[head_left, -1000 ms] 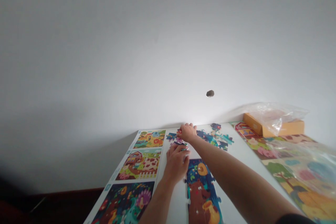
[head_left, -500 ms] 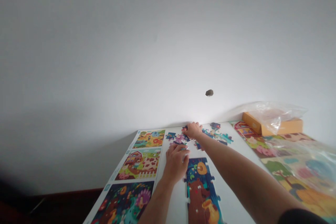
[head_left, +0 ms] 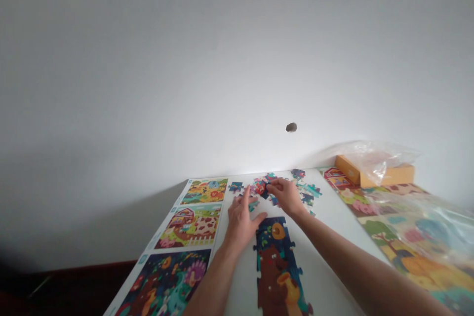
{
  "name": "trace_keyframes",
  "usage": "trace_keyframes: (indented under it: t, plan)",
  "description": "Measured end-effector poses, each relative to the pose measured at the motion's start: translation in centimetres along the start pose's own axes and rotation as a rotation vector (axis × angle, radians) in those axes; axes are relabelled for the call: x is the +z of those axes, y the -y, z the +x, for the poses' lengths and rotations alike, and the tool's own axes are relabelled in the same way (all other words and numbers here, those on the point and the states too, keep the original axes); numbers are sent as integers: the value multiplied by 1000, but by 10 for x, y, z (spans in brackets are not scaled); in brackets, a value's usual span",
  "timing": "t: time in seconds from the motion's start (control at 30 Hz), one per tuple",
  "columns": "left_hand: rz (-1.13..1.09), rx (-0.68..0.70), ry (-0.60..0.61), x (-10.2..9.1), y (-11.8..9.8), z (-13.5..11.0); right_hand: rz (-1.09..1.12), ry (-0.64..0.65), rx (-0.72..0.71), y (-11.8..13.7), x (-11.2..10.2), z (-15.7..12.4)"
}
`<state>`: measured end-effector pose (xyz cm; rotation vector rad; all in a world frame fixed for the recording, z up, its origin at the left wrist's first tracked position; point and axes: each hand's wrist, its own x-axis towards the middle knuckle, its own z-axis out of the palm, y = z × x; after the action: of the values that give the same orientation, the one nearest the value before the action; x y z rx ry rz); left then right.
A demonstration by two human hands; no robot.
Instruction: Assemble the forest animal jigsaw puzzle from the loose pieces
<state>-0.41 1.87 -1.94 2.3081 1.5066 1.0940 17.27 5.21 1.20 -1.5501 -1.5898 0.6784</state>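
the right hand (head_left: pixel 286 196) lies curled on the loose jigsaw pieces (head_left: pixel 263 182) straight ahead, any grip hidden, while the left hand (head_left: pixel 240 222) stands open just short of them, beside the lengthwise assembled bear puzzle (head_left: pixel 277 269).

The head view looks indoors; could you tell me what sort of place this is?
Probably a home or playroom: jigsaw pieces, printed picture sheets and an orange box lie on a white table.

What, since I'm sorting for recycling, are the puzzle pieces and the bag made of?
The puzzle pieces look like printed card, with die-cut edges; the finish is hard to tell. The bag looks like thin clear plastic: see-through, creased, with bright glints.
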Motion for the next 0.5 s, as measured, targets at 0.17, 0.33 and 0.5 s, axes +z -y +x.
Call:
trace_keyframes:
  t: [0.17, 0.33, 0.5]
  plan:
    - [-58, 87, -86, -2, -1, 3, 245, -73, -142, -13, 4, -40]
    - [-135, 106, -168, -1, 6, 3, 237, -66, -183, -12, 6, -39]
    - [-154, 97, -185, -3, 6, 3, 245, -40, -239, -13, 8, -39]
